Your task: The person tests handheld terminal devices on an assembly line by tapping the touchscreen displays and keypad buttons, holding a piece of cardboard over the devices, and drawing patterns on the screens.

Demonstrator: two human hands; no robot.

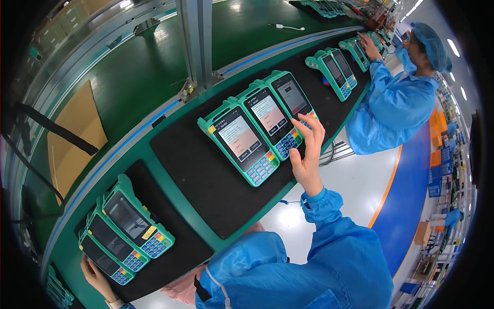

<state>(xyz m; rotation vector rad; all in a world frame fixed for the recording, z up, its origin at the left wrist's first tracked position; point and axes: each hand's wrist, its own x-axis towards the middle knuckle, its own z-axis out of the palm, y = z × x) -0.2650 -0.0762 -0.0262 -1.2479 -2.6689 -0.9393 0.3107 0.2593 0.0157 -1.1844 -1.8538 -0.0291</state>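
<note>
Three green handheld payment terminals with lit screens stand side by side on a black mat before me: a left one, a middle one and a right one. My right hand is over the right and middle ones, fingers apart, a fingertip at the lower part of the right one's screen. It hides part of their keypads. At lower left, three more terminals sit close together on another mat. My left hand closes against the side of the outermost payment terminal, its fingers partly hidden.
A co-worker in blue coat and cap reaches toward terminals farther along the line. Two terminals lie between us. A metal post rises behind the mats, with a cardboard sheet and a white cable beyond.
</note>
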